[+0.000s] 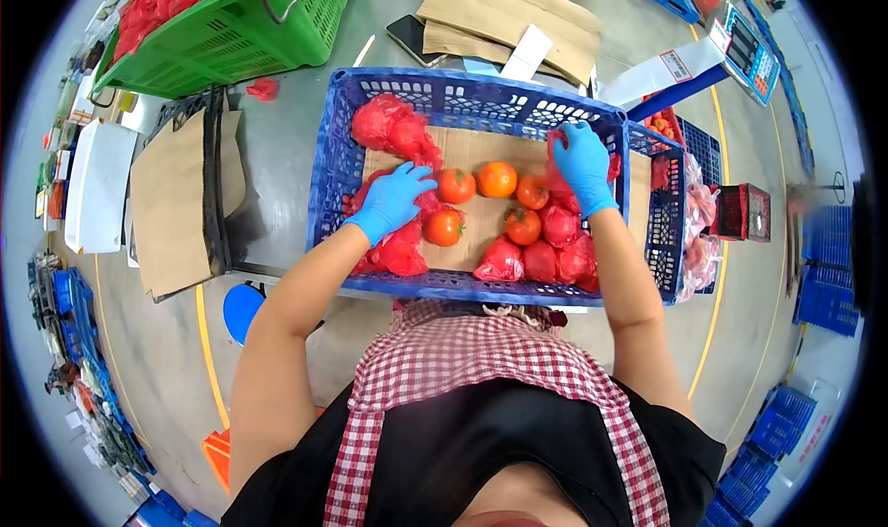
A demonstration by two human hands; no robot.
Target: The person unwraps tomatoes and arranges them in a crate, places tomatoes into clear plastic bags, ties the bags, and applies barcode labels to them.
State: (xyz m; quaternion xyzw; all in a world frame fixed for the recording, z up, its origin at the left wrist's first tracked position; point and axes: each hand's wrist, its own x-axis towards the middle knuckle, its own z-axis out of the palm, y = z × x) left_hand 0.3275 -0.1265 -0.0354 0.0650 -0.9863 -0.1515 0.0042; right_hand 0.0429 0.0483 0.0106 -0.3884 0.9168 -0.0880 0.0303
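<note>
A blue plastic crate [462,288] lined with cardboard holds several bare tomatoes [497,179] in its middle. Red plastic bags [393,127] lie along its left side, and red-wrapped tomatoes [540,261] sit at its lower right. My left hand [392,200], in a blue glove, rests on the red bags at the left, beside the bare tomatoes; what its fingers hold, if anything, is hidden. My right hand [585,161], also gloved in blue, has its fingers bent round a red plastic bag [556,148] near the crate's right side.
A green crate [296,32] of red bags stands at the upper left. Behind the blue crate are a phone [413,39] and cardboard sheets [513,18]. A scale [747,55] stands at the upper right, and folded cardboard [171,194] lies at the left.
</note>
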